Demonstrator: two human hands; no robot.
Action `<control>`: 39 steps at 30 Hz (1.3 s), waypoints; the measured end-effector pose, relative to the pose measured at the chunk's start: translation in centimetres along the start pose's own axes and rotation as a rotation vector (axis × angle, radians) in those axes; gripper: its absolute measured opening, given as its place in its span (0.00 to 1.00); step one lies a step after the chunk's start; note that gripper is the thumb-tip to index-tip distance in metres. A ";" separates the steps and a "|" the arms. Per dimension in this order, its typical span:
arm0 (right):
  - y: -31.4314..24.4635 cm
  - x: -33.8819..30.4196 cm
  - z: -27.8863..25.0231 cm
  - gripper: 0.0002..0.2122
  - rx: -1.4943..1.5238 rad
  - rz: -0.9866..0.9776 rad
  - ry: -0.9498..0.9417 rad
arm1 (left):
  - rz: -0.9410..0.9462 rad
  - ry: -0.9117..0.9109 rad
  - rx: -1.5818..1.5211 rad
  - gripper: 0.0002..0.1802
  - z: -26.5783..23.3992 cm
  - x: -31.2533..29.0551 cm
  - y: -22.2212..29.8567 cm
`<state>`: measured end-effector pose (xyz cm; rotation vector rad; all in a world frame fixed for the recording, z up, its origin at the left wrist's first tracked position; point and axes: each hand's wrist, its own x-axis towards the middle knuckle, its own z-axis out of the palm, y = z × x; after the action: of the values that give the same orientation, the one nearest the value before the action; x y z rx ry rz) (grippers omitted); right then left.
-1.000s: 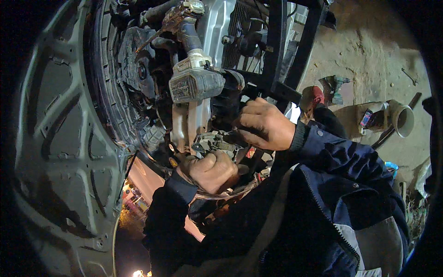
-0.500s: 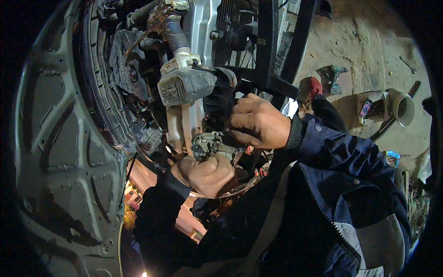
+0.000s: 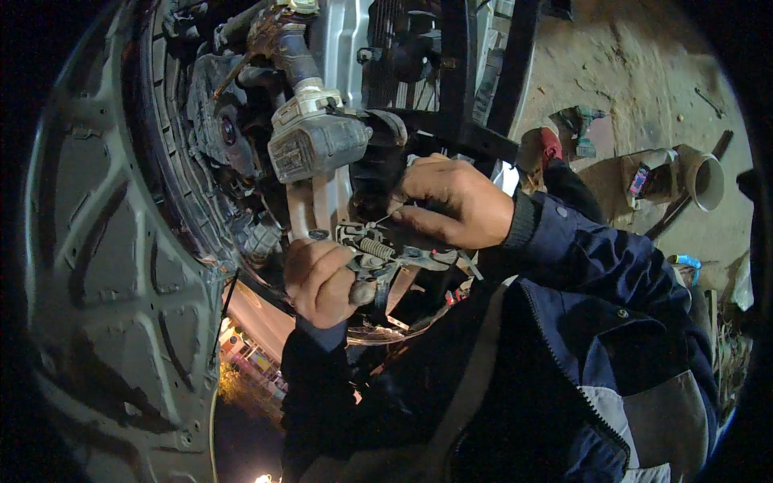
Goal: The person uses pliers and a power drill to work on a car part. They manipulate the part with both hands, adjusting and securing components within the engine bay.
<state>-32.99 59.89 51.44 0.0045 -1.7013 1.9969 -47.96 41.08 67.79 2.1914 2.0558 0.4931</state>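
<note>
The spring [image 3: 376, 249] is grey, the sleeve [image 3: 592, 245] navy.

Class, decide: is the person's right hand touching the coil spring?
Apart. The head view shows a gap between the right hand and the coil spring to its lower left.

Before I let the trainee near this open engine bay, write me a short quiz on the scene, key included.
1. Which hand pinches a thin wire-like piece: the left hand or the right hand?
2. True or false: a cordless drill lies on the ground toward the right of the picture.
3. Fill in the blank: between the two hands, the latch-like metal mechanism carries a coil ____.

Key: 1. The right hand. 2. True. 3. Spring.
</note>
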 end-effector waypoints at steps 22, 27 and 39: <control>-0.2 0.1 -1.8 0.08 0.080 -0.001 -0.088 | 0.027 0.433 -0.580 0.13 2.8 -1.7 -6.5; -0.2 0.0 -2.0 0.08 0.090 -0.001 -0.080 | -0.164 0.740 -0.736 0.21 5.1 -0.9 -5.2; 0.3 -0.3 -1.9 0.07 0.090 -0.013 -0.109 | -0.508 0.806 0.164 0.25 5.3 -7.2 -5.4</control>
<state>-32.26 61.51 50.62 0.1576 -1.6707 2.0967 -51.78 35.29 60.01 1.5381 2.9933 1.3274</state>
